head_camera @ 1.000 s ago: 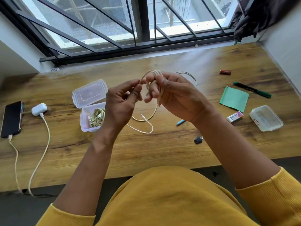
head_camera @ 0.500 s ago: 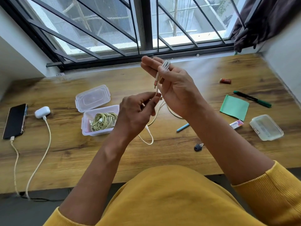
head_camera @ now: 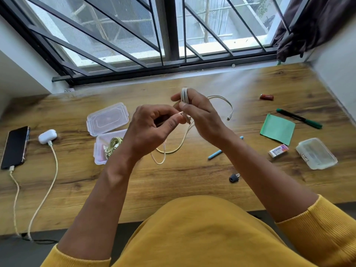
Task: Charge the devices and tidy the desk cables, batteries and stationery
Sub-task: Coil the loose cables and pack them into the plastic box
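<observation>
Cream-coloured charging cable (head_camera: pixel 174 149) was held above the wooden desk (head_camera: pixel 192 176) between both hands, apparently so that it could be wound into a compact bundle. Several folded turns were kept gripped in the curled fingers (head_camera: pixel 194 102) of the right hand (head_camera: pixel 200 116), raised clear of the desk, presumably so that the turns would not slip apart. A further stretch of the same cable was pinched between thumb and forefinger of the left hand (head_camera: pixel 152 130), seemingly to feed it toward the bundle under light tension. The slack was left hanging in a loop down to the desk, and one free end with its connector (head_camera: pixel 229 118) arched out to the right of the right hand. An open clear box (head_camera: pixel 99 151), its lid (head_camera: pixel 107 118) set just behind it, already contained a coiled greenish cable (head_camera: pixel 113 146); it was judged the likely destination of the bundle. At the left edge a phone (head_camera: pixel 15 145) and a white earbud case (head_camera: pixel 47 136) lay side by side, each plugged into a cable that ran off the front edge. Stationery remained scattered to the right: a green marker (head_camera: pixel 299 118), a green paper pad (head_camera: pixel 277 129), an eraser (head_camera: pixel 278 150), a blue pen (head_camera: pixel 214 157) and a closed clear box (head_camera: pixel 316 153)
</observation>
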### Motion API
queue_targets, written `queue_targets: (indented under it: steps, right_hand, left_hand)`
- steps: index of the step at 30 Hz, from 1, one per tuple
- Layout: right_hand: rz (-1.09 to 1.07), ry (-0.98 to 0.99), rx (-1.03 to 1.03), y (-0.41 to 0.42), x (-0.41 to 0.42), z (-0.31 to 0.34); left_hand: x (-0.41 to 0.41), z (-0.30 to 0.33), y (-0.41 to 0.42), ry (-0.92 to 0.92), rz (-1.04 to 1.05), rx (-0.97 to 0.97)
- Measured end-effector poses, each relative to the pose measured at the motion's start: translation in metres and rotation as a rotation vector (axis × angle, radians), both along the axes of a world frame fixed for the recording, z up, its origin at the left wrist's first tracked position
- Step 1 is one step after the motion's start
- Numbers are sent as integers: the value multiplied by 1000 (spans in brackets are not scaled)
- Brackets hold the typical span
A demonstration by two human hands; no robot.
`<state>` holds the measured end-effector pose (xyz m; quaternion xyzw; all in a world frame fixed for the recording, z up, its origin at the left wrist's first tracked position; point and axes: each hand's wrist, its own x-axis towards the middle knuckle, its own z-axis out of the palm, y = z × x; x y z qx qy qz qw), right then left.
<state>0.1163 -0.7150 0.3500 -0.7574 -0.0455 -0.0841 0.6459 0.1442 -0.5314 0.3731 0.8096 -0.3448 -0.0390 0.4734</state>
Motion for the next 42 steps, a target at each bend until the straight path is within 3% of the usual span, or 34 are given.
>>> queue_targets:
  steps: [5,13,17,24,30,37,42]
  right_hand:
    - [164,-17,-74,-3,-3,6]
    - [434,196,159,-10,1,15]
    - [535,175,350,-15,3,19]
    - [513,140,523,-15,2,21]
    - [476,56,730,-17,9,25]
    - [328,114,852,-19,12,21]
    - [213,105,781,-20,11,19]
  left_hand:
    - [16,7,3,-33,39,-9]
    - [30,11,3,42,26,-134]
    - [32,3,2,88,65,-208]
    - [25,-19,-12,147,214,-225]
    - [7,-39,-23,87,312,-5]
    - [-12,-35,-37,43,246,74]
    - [-18,-34,-45,-9,184,136]
